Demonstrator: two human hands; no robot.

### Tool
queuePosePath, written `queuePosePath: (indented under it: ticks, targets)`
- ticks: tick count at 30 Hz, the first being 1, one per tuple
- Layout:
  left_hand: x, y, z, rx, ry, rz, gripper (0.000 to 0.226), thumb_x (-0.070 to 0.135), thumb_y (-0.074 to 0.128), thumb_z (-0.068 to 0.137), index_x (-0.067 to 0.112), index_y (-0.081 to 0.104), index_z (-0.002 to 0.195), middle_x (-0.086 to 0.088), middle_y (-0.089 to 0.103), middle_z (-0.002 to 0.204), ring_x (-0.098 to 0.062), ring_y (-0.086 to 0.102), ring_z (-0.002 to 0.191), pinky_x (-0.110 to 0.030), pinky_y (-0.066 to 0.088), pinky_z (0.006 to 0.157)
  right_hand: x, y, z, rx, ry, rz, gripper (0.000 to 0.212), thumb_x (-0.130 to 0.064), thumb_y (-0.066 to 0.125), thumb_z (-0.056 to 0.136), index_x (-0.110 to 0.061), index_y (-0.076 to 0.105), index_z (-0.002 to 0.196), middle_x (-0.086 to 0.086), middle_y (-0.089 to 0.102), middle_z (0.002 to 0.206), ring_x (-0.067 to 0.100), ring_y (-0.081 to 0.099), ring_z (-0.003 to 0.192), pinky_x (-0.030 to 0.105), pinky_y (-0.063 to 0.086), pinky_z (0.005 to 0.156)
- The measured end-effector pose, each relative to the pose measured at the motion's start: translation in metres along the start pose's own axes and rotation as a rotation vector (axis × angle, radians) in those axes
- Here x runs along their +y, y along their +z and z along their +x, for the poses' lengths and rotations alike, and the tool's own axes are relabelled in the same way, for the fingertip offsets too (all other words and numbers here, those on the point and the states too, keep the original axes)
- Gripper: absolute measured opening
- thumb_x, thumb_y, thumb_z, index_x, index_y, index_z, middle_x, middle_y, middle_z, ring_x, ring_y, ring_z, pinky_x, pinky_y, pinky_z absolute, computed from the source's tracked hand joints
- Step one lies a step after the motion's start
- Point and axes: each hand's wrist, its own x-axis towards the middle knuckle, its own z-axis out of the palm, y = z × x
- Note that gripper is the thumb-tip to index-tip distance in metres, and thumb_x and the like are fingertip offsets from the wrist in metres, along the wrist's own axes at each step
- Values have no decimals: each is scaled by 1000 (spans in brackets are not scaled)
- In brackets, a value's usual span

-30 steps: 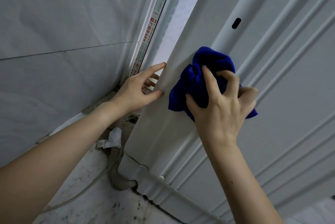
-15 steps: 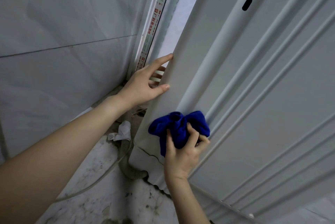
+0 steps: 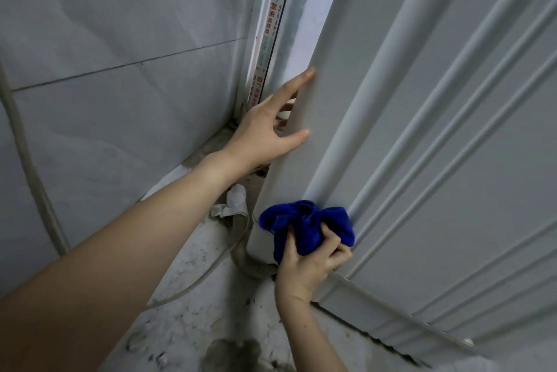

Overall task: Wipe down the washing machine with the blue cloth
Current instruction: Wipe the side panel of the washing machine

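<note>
Gripping blue cloth (image 3: 305, 222) | right hand (image 3: 304, 269) | washing machine (image 3: 452, 190) ribs slant upper-right

The single head-worn camera is looking forward and steeply down, and it is sitting close to the ribbed side panel of the washing machine (image 3: 452, 160). That panel is filling the right half of the wide-angle frame and is appearing tilted. The view is facing into the corner where the tiled wall (image 3: 120, 40) is meeting the speckled floor (image 3: 196, 296). Both forearms are showing from the bottom edge upward. The left hand (image 3: 265, 130) is sitting mid-frame, while the right hand (image 3: 307, 263) and the blue cloth (image 3: 307, 227) are sitting lower, near the machine's base.
</note>
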Motion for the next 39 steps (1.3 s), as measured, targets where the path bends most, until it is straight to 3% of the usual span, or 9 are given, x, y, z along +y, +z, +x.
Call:
queuePosePath:
  ticks: [7,11,16,22,25,28,31,34,39]
  targets:
    - [4,-2,2,5,8,40,86,14,75,83,47,30,148,48,34,128,17,47,117,-12,50,92,-63,2,41,165,-133,239,46,-9,87,71,-7,59,108,9,36,116,-2,45,103,-2,38,84]
    - [3,2,-2,-1,24,76,91,18,75,84,47,23,153,43,33,133,1,51,123,-23,50,102,-32,3,25,81,-163,122,45,-7,86,71,-3,60,107,8,35,116,-1,43,96,0,39,89]
    - [-1,7,-10,12,39,83,94,17,77,82,50,21,152,48,27,140,10,44,130,-23,45,106,19,0,-30,-129,268,14,46,-1,82,74,-23,48,95,2,33,117,3,47,88,41,55,91]
    - [3,3,-8,-15,19,120,95,22,77,83,52,18,152,33,28,146,-6,43,133,-33,48,107,-50,6,17,46,44,281,41,-10,85,74,-29,53,91,-11,36,109,-15,47,97,3,41,84]
    - [5,4,-9,-2,10,138,96,20,77,83,51,18,152,29,32,145,-2,44,130,-32,48,107,-67,6,36,85,-21,313,36,-10,84,75,-18,56,95,-9,36,108,-11,48,97,3,42,82]
    - [5,9,-11,21,29,133,94,19,75,83,46,19,154,41,28,142,1,41,134,-38,44,111,-28,-4,15,-7,57,172,37,-5,83,74,-16,55,96,-5,36,111,0,50,96,24,52,89]
    - [7,19,-15,103,30,133,91,21,73,82,43,22,154,20,34,150,-9,42,137,-43,42,112,5,-20,-11,-114,224,100,44,2,80,75,-27,50,90,-6,37,108,-2,50,92,38,52,96]
    - [15,28,-15,175,35,241,89,23,74,79,39,28,153,-7,23,156,-23,35,142,-45,38,114,-20,-28,9,-28,119,244,42,0,81,76,-29,52,84,-11,39,104,-9,50,88,20,50,91]
    - [28,44,-8,218,47,224,85,36,75,77,44,30,149,-4,17,155,-22,27,145,-39,35,114,-99,-48,87,150,-158,327,31,-5,83,73,-8,63,96,-6,41,104,-10,50,92,4,38,85]
